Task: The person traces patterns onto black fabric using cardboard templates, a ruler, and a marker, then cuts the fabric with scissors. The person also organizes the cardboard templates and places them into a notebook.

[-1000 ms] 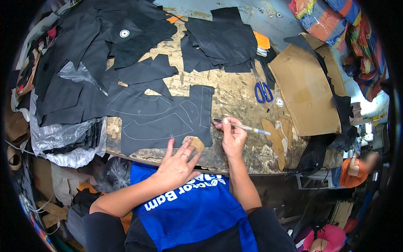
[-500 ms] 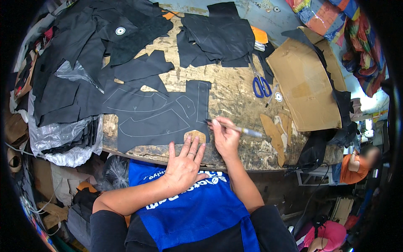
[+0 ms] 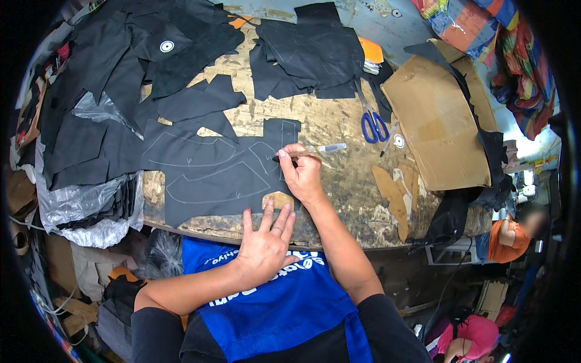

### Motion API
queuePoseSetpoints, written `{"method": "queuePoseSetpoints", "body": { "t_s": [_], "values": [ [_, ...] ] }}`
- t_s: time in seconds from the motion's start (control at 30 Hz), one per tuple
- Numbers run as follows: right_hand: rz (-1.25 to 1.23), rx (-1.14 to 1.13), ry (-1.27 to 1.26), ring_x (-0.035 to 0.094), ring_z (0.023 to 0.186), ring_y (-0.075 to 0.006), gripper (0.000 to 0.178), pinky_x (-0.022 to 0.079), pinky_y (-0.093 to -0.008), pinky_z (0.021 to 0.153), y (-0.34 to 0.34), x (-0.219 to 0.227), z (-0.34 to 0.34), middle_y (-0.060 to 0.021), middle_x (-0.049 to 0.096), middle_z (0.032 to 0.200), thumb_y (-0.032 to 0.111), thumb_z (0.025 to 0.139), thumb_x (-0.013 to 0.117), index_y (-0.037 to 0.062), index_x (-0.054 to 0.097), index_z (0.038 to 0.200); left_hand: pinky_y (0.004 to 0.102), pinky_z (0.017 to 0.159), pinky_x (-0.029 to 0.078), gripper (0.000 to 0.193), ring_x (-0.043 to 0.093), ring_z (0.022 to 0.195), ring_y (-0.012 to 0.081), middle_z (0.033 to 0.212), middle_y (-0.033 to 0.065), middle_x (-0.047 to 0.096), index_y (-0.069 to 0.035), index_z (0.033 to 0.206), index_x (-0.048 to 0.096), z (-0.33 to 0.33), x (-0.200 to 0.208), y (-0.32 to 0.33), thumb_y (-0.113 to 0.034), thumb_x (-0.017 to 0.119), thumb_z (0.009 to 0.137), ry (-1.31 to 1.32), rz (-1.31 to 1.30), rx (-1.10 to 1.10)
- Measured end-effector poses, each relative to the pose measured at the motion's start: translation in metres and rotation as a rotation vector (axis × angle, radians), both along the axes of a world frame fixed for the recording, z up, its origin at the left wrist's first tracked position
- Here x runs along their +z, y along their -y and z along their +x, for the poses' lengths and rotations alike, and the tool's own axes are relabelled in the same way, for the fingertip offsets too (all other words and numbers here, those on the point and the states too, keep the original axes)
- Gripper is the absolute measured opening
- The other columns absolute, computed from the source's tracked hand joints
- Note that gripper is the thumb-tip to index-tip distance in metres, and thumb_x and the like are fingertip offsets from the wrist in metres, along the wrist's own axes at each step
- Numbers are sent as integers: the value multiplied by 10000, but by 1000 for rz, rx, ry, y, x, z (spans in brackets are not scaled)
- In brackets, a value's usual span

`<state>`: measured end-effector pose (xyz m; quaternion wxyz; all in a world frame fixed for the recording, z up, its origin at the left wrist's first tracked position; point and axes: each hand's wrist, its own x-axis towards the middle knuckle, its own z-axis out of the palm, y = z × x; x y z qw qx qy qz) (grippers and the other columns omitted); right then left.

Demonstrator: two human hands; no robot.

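Black sheet (image 3: 215,181): ahead of both hands, looks floppy; lift by edges.
Left hand (image 3: 264,241): fingers spread, gripping nothing, tips on tan template (image 3: 278,198).
Template handling: under those tips, likely stiff, light; grip rim.
Right hand (image 3: 304,174): closed round slim pen (image 3: 331,147)!
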<state>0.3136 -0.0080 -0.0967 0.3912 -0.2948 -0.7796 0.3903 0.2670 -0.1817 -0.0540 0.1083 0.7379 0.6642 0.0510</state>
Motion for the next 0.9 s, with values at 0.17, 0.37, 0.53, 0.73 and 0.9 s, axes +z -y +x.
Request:
{"method": "queuePoseSetpoints", "body": {
  "t_s": [0.17, 0.37, 0.53, 0.73, 0.9],
  "values": [
    [-90, -3, -14, 603, 668, -92, 123, 491, -233, 621, 0, -1, 2, -65, 657, 767, 82, 902, 595, -29, 612, 852, 695, 981, 226, 861, 255, 1360, 403, 1468, 164, 332, 10, 1376, 392, 1, 0, 1, -535, 641, 757, 56, -39, 4],
    [-530, -25, -351, 628, 681, -109, 141, 509, -218, 629, 16, 10, 32, -95, 664, 786, 99, 911, 601, -42, 599, 904, 702, 979, 229, 919, 241, 1372, 411, 1474, 172, 321, 12, 1377, 393, 6, 0, -2, -613, 611, 739, 8, -30, 58],
    [-470, 46, -237, 634, 714, -124, 134, 516, -228, 651, 36, 17, 49, -89, 653, 812, 88, 895, 619, -46, 615, 904, 689, 992, 227, 939, 233, 1372, 423, 1467, 188, 325, 21, 1380, 384, 11, 0, -3, -624, 611, 736, -2, -64, 68],
    [-231, 232, -20, 631, 695, -157, 109, 509, -270, 614, 46, 20, 44, -93, 621, 816, 69, 839, 648, -33, 644, 876, 665, 1012, 225, 945, 247, 1366, 417, 1442, 222, 339, 58, 1372, 367, 16, 5, -5, -581, 646, 734, 8, -138, 86],
    [-198, 311, 45, 628, 659, -172, 110, 503, -285, 582, 46, 26, 42, -97, 629, 806, 67, 830, 640, -31, 656, 879, 660, 1009, 232, 896, 291, 1340, 411, 1400, 223, 392, 55, 1351, 398, 17, 7, -4, -555, 651, 746, -18, -162, 76]
  ]
}}
